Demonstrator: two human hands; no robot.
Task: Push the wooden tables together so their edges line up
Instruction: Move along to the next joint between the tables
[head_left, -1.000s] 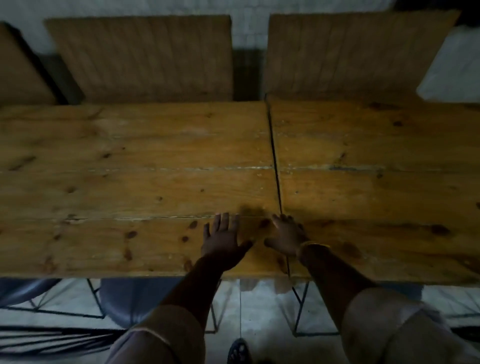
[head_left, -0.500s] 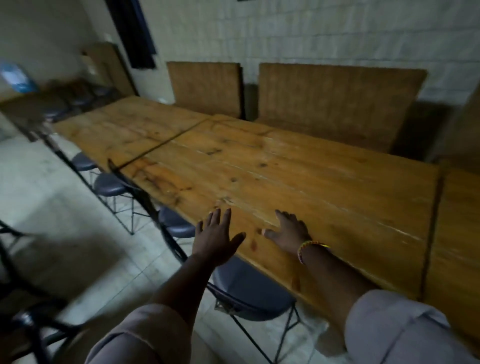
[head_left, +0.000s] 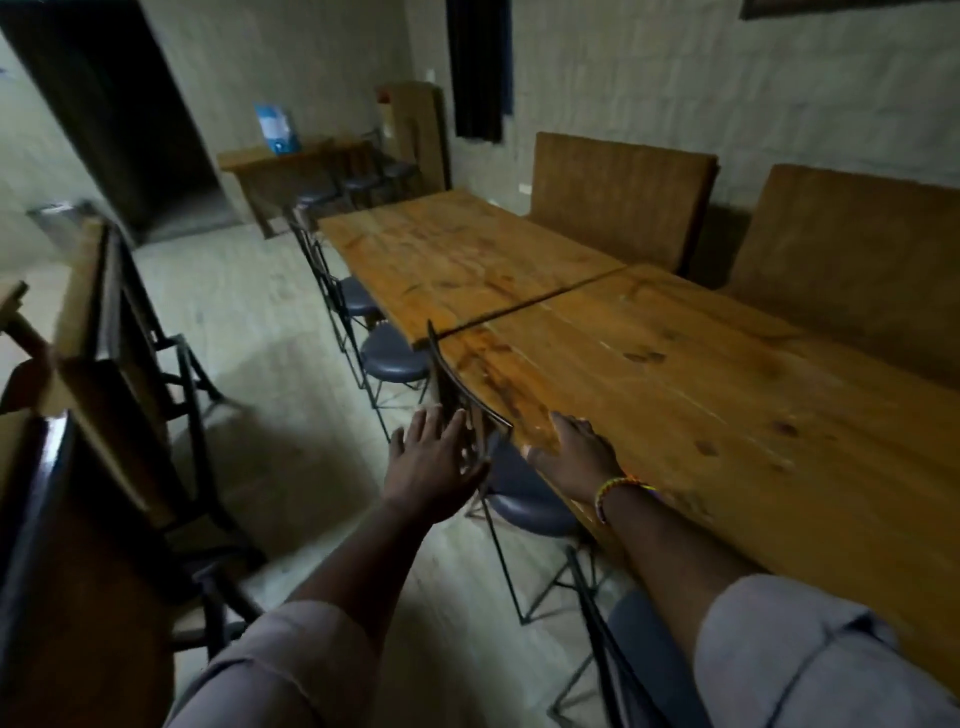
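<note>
Two long wooden tables stand end to end. The near table (head_left: 727, 405) runs from the middle to the lower right. The far table (head_left: 447, 254) lies beyond a thin dark seam (head_left: 530, 306), and its near corner sticks out a little to the left of the near table's edge. My right hand (head_left: 574, 449), with a beaded bracelet at the wrist, rests flat on the near table's front edge, fingers spread. My left hand (head_left: 434, 465) hovers open off the table, over the floor, just beside the dark back of a metal chair (head_left: 467, 410).
Several round-seated metal chairs (head_left: 392, 353) are tucked along the tables' left side. Padded bench backs (head_left: 623, 197) line the wall to the right. Dark wooden furniture (head_left: 104, 415) crowds the left foreground. A small desk (head_left: 280, 161) stands at the far wall, with open floor (head_left: 249, 322) between.
My view has swung left along the tables, from one seam to another further along. My left hand has come off the tabletop and now hangs beside the chair back. My right hand stays on the table edge.
</note>
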